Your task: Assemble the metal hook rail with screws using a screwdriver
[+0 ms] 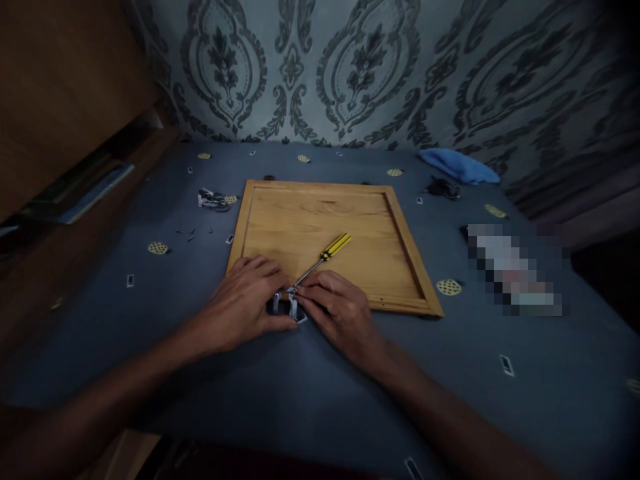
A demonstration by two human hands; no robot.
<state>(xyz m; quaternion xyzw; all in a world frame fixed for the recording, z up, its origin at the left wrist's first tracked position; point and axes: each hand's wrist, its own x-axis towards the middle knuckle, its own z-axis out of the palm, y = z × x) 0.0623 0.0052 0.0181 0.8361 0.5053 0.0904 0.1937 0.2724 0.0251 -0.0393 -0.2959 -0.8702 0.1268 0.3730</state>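
A framed wooden panel lies flat on a blue-grey cloth surface. At its near edge sits a small metal hinge, and both hands meet on it. My left hand is curled over the hinge's left side, fingers closed on it. My right hand pinches the hinge's right side with fingers bent. A screwdriver with a yellow and black handle lies on the panel, its shaft pointing down to the hinge between my hands. I cannot tell whether my right fingers also touch the shaft tip.
Another metal hinge and loose screws lie left of the panel. Yellow perforated discs and small tags dot the cloth. A blue rag lies back right; a dark wooden shelf stands left. Patterned wall behind.
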